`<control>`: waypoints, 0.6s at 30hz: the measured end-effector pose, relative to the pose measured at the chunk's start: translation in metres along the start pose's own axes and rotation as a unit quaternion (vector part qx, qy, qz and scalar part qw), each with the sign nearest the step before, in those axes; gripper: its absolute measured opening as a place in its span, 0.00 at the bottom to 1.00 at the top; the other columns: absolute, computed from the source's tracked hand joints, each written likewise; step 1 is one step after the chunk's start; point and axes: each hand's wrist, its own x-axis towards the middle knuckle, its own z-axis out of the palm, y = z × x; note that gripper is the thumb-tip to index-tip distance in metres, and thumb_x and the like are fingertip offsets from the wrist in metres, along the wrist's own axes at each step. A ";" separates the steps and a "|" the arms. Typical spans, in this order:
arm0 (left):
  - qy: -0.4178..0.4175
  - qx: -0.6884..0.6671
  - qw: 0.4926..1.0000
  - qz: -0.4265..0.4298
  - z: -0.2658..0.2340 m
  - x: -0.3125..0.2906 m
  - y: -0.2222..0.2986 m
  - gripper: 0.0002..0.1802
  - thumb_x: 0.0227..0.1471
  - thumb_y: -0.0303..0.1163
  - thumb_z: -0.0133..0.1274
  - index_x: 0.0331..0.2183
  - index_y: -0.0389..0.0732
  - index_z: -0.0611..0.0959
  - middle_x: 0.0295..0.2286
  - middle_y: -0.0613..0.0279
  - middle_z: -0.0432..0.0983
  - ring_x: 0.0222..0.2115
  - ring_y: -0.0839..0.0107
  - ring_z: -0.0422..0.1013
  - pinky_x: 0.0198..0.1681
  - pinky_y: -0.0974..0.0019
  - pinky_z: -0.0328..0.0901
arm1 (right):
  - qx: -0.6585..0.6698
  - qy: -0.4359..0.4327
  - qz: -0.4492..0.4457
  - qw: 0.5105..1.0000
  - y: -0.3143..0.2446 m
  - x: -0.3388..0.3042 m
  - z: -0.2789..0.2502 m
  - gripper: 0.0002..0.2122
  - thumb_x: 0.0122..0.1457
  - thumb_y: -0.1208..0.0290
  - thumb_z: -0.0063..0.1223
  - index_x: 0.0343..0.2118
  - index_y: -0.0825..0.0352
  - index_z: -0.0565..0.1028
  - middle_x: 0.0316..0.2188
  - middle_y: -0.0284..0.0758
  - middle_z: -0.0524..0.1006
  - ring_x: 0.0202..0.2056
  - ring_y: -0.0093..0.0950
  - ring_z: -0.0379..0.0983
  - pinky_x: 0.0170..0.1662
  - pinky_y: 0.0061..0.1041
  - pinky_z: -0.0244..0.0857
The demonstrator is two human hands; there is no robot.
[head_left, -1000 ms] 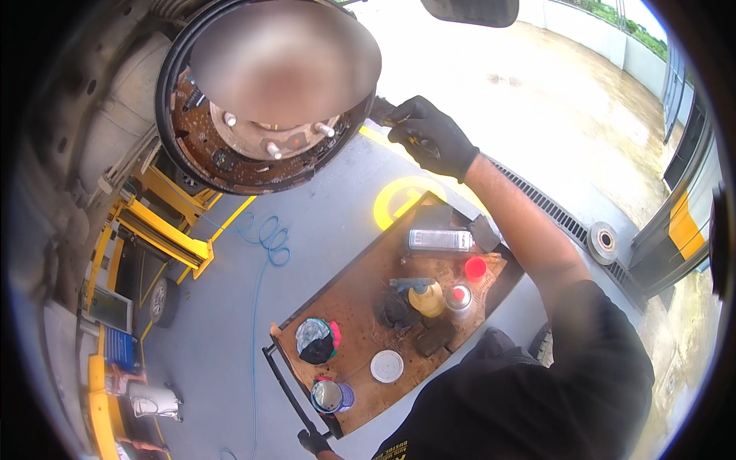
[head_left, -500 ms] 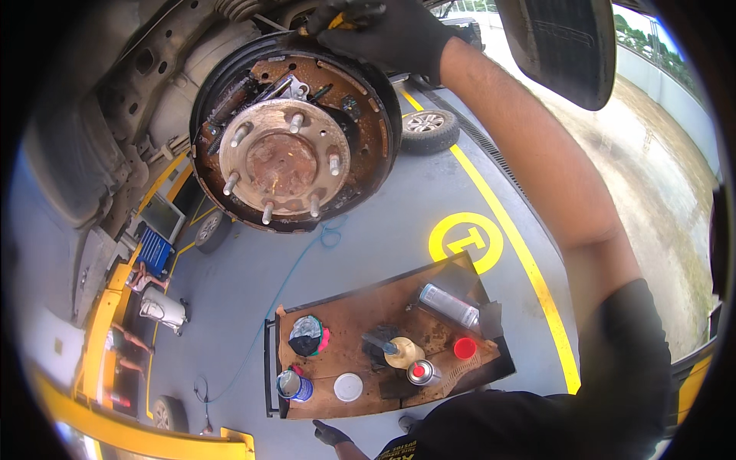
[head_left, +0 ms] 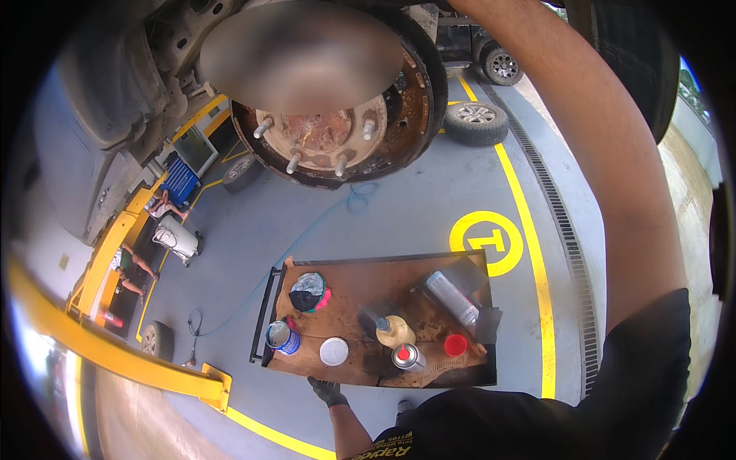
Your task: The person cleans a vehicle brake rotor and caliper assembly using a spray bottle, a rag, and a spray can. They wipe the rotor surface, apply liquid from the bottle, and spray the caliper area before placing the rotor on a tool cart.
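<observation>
My left hand (head_left: 328,391), in a black glove, is at the near edge of a cardboard-lined cart (head_left: 349,295), fingers stretched toward that edge. Nearest to it lies a round white lid (head_left: 334,352), with an open blue tub of grey paste (head_left: 282,337) to its left. My right forearm (head_left: 567,77) reaches up past the top edge, so the right hand and anything in it are out of sight. Left of that arm hangs a rusty wheel hub with studs (head_left: 330,136), inside a dark brake assembly (head_left: 418,115). A blurred patch hides its upper part.
On the cart are a spray can (head_left: 452,297), red cup (head_left: 455,345), cream bottle (head_left: 395,331), red-capped can (head_left: 408,357) and a cloth bundle (head_left: 308,291). A wheel (head_left: 475,123) lies beyond. A yellow lift arm (head_left: 153,360) crosses the left; people (head_left: 129,270) are behind it.
My right hand, earlier at the top of the brake assembly with something yellow and black, has left the view upward. My left hand has come to the cart's edge. The view has shifted and turned.
</observation>
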 end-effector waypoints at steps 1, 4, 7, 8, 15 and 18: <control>-0.009 0.002 1.000 -0.006 0.003 0.004 -0.003 0.42 0.60 0.67 0.36 0.66 0.52 0.60 0.61 0.53 0.62 0.59 0.52 0.62 0.61 0.44 0.55 | -0.032 -0.011 0.001 0.999 0.004 -0.015 -0.005 0.11 0.51 0.64 0.55 0.33 0.65 0.78 0.31 0.49 0.79 0.37 0.46 0.78 0.41 0.42 0.69; 0.068 -0.016 0.997 0.021 -0.079 -0.017 0.025 0.42 0.60 0.67 0.35 0.65 0.51 0.61 0.61 0.54 0.63 0.60 0.53 0.61 0.62 0.45 0.54 | 0.008 0.046 -0.037 0.998 -0.003 -0.022 0.040 0.13 0.52 0.61 0.59 0.37 0.62 0.78 0.30 0.48 0.79 0.37 0.46 0.78 0.42 0.42 0.70; 0.064 -0.043 0.997 0.024 -0.079 -0.008 0.033 0.42 0.60 0.66 0.34 0.65 0.49 0.61 0.62 0.54 0.62 0.61 0.54 0.60 0.63 0.46 0.54 | -0.005 0.056 0.122 0.991 -0.020 0.002 0.045 0.17 0.53 0.58 0.61 0.42 0.62 0.78 0.39 0.47 0.80 0.43 0.47 0.77 0.49 0.41 0.70; -0.001 -0.048 0.999 0.005 -0.023 0.013 0.022 0.42 0.61 0.66 0.34 0.65 0.48 0.61 0.62 0.54 0.62 0.62 0.54 0.60 0.63 0.46 0.54 | -0.064 0.049 0.117 0.990 -0.021 0.001 0.019 0.18 0.53 0.57 0.61 0.42 0.63 0.78 0.40 0.47 0.80 0.44 0.47 0.76 0.49 0.41 0.69; -0.001 -0.149 0.989 0.022 -0.025 0.025 0.037 0.41 0.63 0.64 0.27 0.67 0.47 0.56 0.66 0.55 0.52 0.65 0.54 0.54 0.66 0.44 0.49 | -0.018 0.189 0.093 0.977 0.036 -0.110 0.090 0.08 0.57 0.73 0.64 0.40 0.59 0.81 0.38 0.36 0.82 0.40 0.30 0.81 0.45 0.25 0.76; 0.008 -0.121 0.991 0.052 -0.027 0.038 0.025 0.42 0.63 0.64 0.26 0.68 0.48 0.52 0.68 0.56 0.47 0.66 0.54 0.51 0.68 0.44 0.47 | -0.087 0.204 0.075 0.972 -0.018 -0.160 0.111 0.13 0.52 0.67 0.70 0.40 0.61 0.80 0.37 0.37 0.82 0.41 0.30 0.81 0.45 0.26 0.75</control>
